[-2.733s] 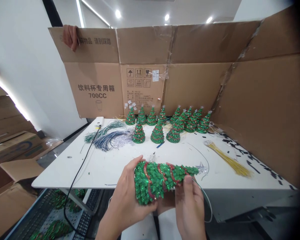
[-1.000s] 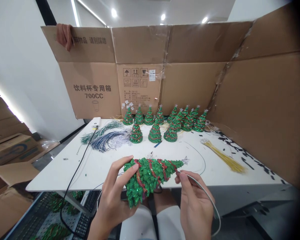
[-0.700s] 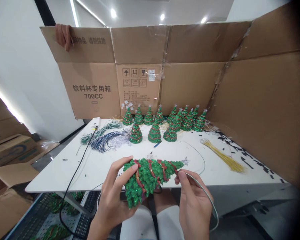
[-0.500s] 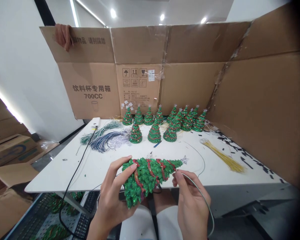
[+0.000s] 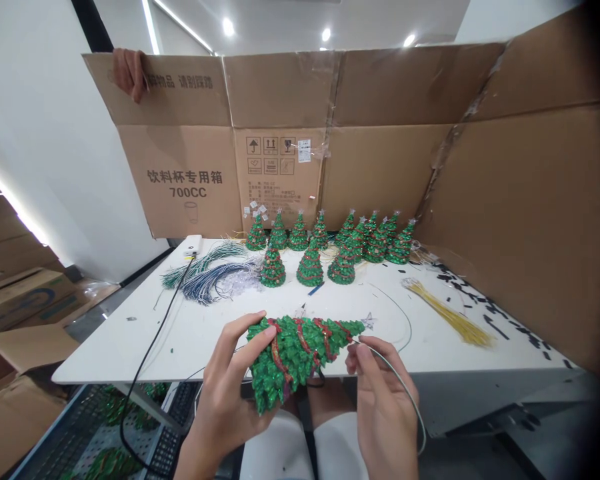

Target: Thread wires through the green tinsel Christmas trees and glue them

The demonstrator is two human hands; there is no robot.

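A green glittery Christmas tree ornament [image 5: 300,357] with red garlands lies on its side above the table's front edge, its tip pointing right. My left hand [image 5: 233,380] is wrapped round its broad base, thumb on the near side. At the tip sits a clear star [image 5: 369,321]. Close below the tip, my right hand [image 5: 383,393] pinches a thin pale green wire [image 5: 405,383]. The wire's end reaches the tree's side near the tip; whether it enters the tree I cannot tell. The rest loops down past my right wrist.
Several finished-looking trees [image 5: 310,265] stand at the back of the white table [image 5: 145,340]. Bundles of blue wires [image 5: 205,283] and green wires [image 5: 200,261] lie left, yellow wires [image 5: 447,313] right, beside black scraps [image 5: 510,323]. Cardboard walls [image 5: 380,167] enclose the back and right. A black cable [image 5: 153,347] hangs left.
Almost nothing differs. The view has shifted very slightly; both hands keep their hold on the tree and the wire.
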